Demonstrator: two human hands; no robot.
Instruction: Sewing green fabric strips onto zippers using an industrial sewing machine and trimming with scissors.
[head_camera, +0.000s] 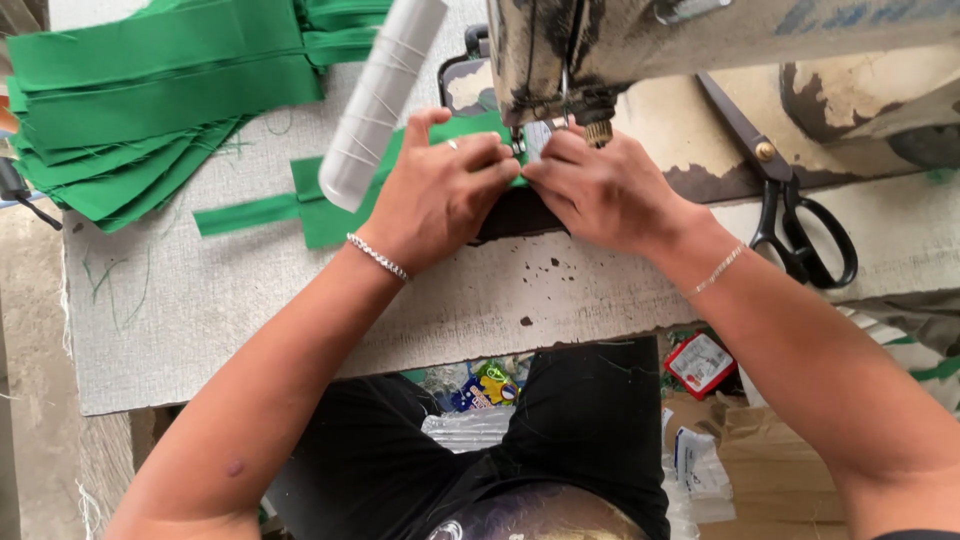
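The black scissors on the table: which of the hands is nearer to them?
The right hand. It lies just left of the scissors, at the needle; the left hand sits farther left, on the green fabric.

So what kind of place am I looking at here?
Most likely a small sewing workshop: a worn sewing machine, a stack of cut green fabric pieces and black scissors share the cloth-covered table, where both hands press green fabric.

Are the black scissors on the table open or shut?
Shut: the scissors lie flat right of the right hand, blades together, handles side by side.
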